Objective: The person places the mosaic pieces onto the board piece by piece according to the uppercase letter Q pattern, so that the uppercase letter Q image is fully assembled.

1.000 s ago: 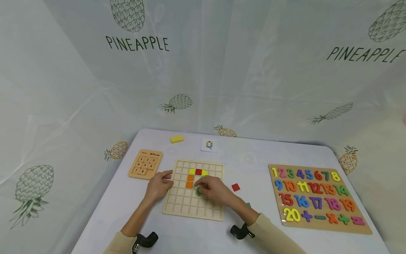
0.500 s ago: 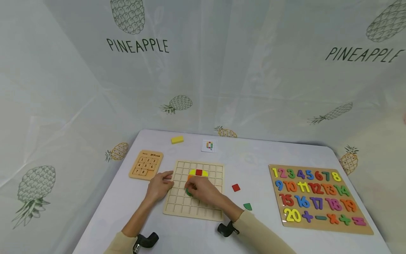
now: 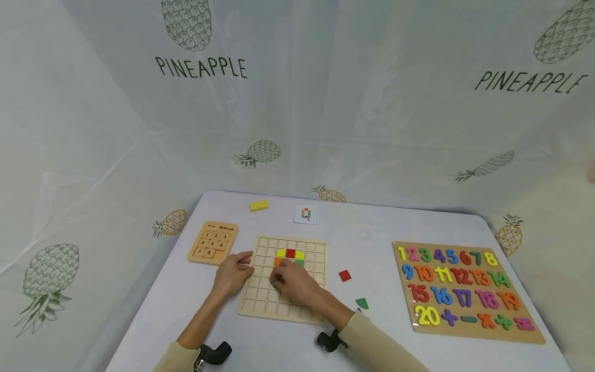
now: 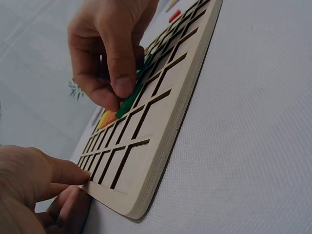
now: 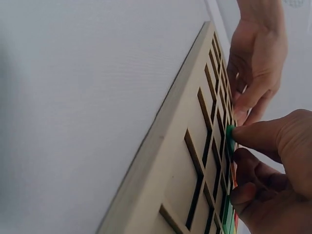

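A wooden grid board [image 3: 253, 308] lies on the table. My left hand [image 3: 232, 273] touches its left edge with relaxed fingers. Over the middle of the grid, my right hand [image 3: 299, 284] pinches a green piece [image 3: 274, 284] between thumb and finger, partly hidden. In the left wrist view this green piece [image 4: 129, 103] sits low against the grid beside orange; the right wrist view shows the thumb on the green piece [image 5: 230, 137]. A red square [image 3: 290, 253] lies between two yellow pieces on the board, with orange below left and a green square [image 3: 299, 263] below right.
Right of the board lie a loose red square [image 3: 345, 275] and a green piece [image 3: 362, 303]. Behind are a pattern card [image 3: 306, 214] and a yellow block [image 3: 259, 205]. A number slide puzzle [image 3: 213, 243] stands left, a coloured number board [image 3: 469, 292] far right.
My right hand has moved left across the grid with the green piece, uncovering the green square and covering part of the orange. My left hand has stayed at the board's edge.
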Tool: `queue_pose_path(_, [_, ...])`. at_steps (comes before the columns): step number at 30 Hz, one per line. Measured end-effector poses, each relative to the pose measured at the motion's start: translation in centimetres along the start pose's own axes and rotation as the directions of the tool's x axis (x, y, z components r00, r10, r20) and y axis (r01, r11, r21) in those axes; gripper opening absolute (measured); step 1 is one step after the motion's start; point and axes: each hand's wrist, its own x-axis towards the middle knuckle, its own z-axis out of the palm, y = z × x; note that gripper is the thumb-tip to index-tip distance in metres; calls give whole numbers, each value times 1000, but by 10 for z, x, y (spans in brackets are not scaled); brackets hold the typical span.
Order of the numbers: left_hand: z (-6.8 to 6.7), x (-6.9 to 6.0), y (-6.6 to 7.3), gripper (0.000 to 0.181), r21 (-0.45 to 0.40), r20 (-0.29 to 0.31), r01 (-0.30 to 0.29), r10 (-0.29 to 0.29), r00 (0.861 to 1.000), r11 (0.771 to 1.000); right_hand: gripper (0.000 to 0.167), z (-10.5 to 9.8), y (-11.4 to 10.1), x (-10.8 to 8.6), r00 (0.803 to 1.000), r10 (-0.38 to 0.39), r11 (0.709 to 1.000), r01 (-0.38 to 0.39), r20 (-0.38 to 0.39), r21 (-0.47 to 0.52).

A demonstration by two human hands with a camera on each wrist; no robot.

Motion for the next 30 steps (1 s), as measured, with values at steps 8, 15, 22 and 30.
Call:
queue_pose_path(8, [0,1,-1,48,-1,-12,-10,10,1000,1000,11,4,-1,2,999,44,997,-44,-17,-56])
queue_pose_path(15, [1,0,0,48,-2,-2,-17,17,1000,1000,13,5,0,1,996,65,994,-70,-53,-89])
queue_pose_path(22, [1,0,0,48,-2,-8,-30,30,1000,1000,15,2,0,-2,997,61,993,-66,-55,-97])
queue_pose_path(30, [0,-1,1,48,0,-9,-27,27,1000,1000,12,-7,8,-6,997,66,997,-67,-49,-35])
